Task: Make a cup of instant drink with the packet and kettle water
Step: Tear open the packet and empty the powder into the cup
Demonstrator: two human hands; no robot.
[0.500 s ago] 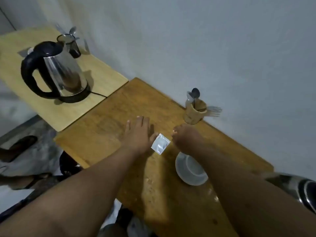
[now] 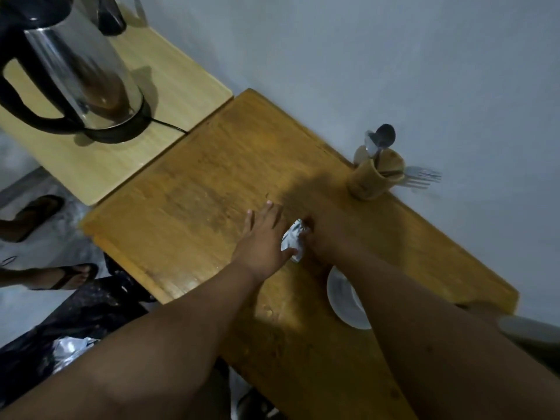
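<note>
Both forearms reach forward over the dark wooden table (image 2: 188, 213) and the two hands meet around the silver packet (image 2: 291, 241). The left hand (image 2: 263, 237) has its fingers stretched out and spread, while its thumb presses on the packet's lower edge. The right hand (image 2: 325, 234) is curled against the packet's other side and pinches it; its fingertips are hidden, so I cannot tell exactly how they grip. The packet looks crumpled between them, above the table near its middle.

The white cup (image 2: 344, 301) stands just behind the right wrist, partly covered by the forearm. The holder with spoons and a fork (image 2: 375, 177) stands at the wall edge, apart from the hands. The kettle (image 2: 75, 77) stands on the lighter table (image 2: 169, 80), well apart to the left. Between it and the hands the wood is bare.
</note>
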